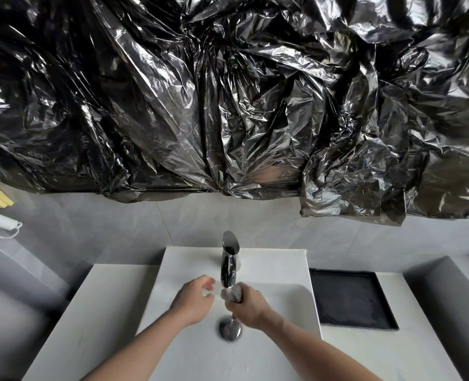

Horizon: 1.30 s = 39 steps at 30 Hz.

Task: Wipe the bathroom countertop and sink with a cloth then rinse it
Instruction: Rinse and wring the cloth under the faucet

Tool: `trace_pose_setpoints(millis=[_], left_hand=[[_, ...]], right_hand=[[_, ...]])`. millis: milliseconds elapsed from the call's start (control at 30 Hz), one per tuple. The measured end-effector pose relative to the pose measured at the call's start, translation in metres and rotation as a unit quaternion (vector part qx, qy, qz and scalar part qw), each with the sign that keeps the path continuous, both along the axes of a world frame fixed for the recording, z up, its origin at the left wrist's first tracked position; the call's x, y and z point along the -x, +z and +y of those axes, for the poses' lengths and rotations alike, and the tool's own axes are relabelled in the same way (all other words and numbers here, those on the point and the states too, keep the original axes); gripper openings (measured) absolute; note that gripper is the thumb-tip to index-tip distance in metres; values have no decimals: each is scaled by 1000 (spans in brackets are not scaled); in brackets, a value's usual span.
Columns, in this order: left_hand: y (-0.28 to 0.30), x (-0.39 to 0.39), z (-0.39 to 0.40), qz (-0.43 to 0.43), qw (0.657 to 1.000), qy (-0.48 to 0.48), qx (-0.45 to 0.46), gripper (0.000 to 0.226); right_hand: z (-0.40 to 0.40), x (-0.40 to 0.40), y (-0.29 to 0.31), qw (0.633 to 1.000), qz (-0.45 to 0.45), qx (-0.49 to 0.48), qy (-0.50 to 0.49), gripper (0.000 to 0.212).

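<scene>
The faucet [228, 261] and drain [229, 329] are mirror-bright polished metal, the sink [269, 273] smooth glossy white. Crinkled, shiny black plastic sheeting [228, 92] hangs over matt grey wall tiles [96, 229]. The tray [351, 298] looks dull black.

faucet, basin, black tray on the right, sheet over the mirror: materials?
Faucet: polished chrome-look metal, mirror reflections. Basin: glossy white, probably ceramic or stone resin, smooth with soft highlights. Tray: matte black, plastic or coated metal, unclear. Sheet: thin black plastic film, crinkled and shiny.

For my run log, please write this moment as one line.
phase: rinsing | right hand: grips cloth under faucet | left hand: holds nothing, over sink
</scene>
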<state>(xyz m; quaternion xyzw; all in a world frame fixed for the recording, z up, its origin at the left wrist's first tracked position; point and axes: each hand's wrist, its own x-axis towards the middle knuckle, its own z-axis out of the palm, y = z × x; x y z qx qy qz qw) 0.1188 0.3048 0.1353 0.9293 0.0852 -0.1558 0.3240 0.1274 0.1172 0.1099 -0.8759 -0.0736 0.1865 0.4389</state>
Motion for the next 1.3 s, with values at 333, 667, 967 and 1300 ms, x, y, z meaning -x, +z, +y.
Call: trace_pose_setpoints(millis=[333,667,967,1300], left_hand=[[64,-10,-19,-223,966,-125,-43,74],[72,-14,-32,-187,963,-175,-81,81],[71,0,-39,-165,972,-150,-73,87],[62,42,-48,-211,975,-76,-3,69]], right_hand=[[15,-12,-12,997,54,-40,-26,31],[11,-8,-7,996,32,14,78,29],[-6,11,-10,998,35,-6,59,50],[-39,38,6,995,88,-52,-20,42]])
